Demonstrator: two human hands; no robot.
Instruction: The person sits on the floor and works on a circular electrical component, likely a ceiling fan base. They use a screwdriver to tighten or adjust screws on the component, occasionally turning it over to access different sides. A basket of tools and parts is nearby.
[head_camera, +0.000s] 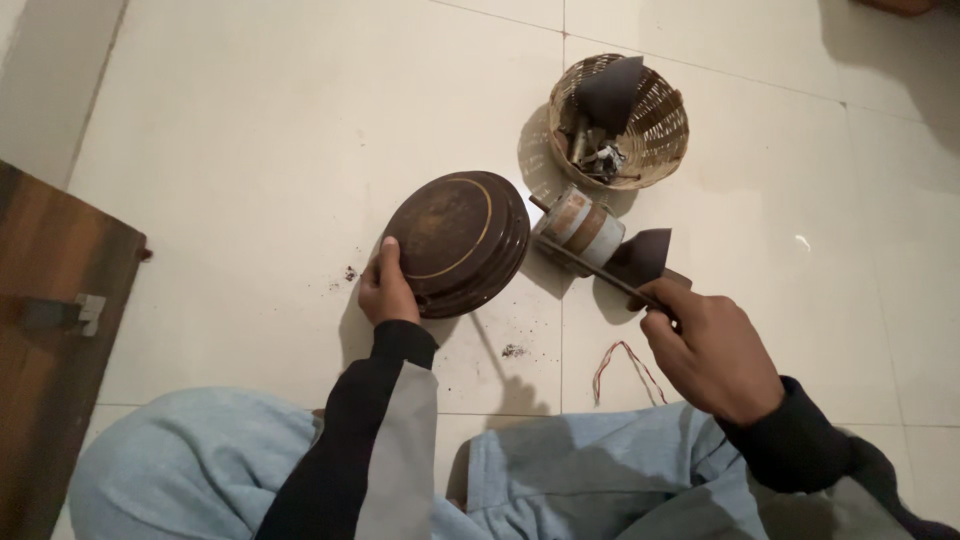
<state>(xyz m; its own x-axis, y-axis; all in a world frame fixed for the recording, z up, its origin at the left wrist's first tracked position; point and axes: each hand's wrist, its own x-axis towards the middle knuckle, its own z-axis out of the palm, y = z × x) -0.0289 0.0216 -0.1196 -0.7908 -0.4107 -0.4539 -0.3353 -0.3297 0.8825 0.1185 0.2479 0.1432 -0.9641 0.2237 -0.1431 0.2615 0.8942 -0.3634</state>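
My left hand (386, 288) grips the near rim of a dark brown round metal casing (457, 240), holding it tilted on edge on the tiled floor. My right hand (708, 345) is closed around the handle of a thin dark tool (585, 261). The tool's shaft runs up and left toward the casing, crossing in front of a cylindrical part (580, 227) with copper-coloured and white bands. A dark cone-shaped piece (642, 256) lies right beside that cylinder, just above my right hand.
A woven basket (660, 130) at the back holds a dark cone and small metal parts. A thin red and white wire (622, 362) lies on the floor near my knee. A dark wooden panel (50, 330) stands at the left. Dark crumbs (513, 351) dot the tiles.
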